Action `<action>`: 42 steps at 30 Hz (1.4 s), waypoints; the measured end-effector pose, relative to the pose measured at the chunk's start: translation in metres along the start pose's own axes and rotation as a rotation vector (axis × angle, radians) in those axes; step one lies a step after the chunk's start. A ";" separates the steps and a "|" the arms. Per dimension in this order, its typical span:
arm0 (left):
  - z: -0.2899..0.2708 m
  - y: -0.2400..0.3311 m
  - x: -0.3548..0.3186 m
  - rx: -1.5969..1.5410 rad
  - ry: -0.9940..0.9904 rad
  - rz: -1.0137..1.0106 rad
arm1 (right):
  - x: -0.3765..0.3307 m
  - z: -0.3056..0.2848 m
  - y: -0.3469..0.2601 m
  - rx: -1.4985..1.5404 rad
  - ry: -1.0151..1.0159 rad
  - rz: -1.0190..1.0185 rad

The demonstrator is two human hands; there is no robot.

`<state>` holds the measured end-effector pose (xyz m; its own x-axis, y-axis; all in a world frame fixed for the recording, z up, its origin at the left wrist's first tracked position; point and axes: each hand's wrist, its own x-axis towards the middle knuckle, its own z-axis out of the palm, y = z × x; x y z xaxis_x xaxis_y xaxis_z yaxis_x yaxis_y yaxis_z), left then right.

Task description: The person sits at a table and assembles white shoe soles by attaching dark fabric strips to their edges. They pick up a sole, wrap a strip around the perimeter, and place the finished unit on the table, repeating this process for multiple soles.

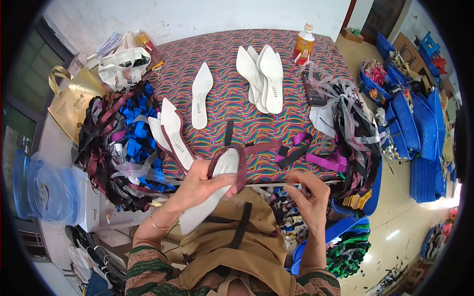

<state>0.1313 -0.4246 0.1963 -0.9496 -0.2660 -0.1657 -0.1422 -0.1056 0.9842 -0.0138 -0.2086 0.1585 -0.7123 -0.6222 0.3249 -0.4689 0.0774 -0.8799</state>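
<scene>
My left hand [200, 185] grips a white pointed shoe insole [203, 213], tilted over the table's front edge. A maroon textured strap [241, 170] loops around the insole's rounded upper end. My right hand [312, 195] hovers to the right, fingers bent and apart, with nothing seen in it. Just beyond my left hand lie white insoles with maroon edging [174, 133]. Farther back are a single white insole [202, 96] and a small stack of white insoles [270, 84]. A black strip [229, 133], a maroon strip [264, 146] and a glittery purple strip [328, 161] lie on the patterned cloth.
Heaps of black, maroon and blue straps [133, 135] crowd the table's left side; another strap bundle [353, 128] hangs off its right. A drink bottle [304, 45] and a dark phone [315, 90] stand and lie at the right. Blue bins [407, 121] line the floor.
</scene>
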 end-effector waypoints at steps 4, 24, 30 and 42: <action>0.004 -0.007 0.007 0.192 -0.100 -0.083 | 0.027 0.033 -0.034 0.082 -0.011 -0.036; 0.015 -0.011 0.013 0.457 -0.247 0.364 | -0.027 -0.006 0.044 0.688 -0.192 0.544; -0.015 0.003 0.023 -0.215 0.255 0.535 | -0.050 -0.029 0.057 0.620 0.046 0.508; -0.081 -0.003 0.074 1.091 0.513 1.004 | -0.300 -0.103 0.234 -0.977 -0.223 1.023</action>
<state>0.0844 -0.5217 0.1756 -0.6164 -0.1082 0.7800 0.1242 0.9647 0.2320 0.0363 0.0766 -0.1093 -0.8978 -0.0663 -0.4354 -0.0386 0.9966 -0.0722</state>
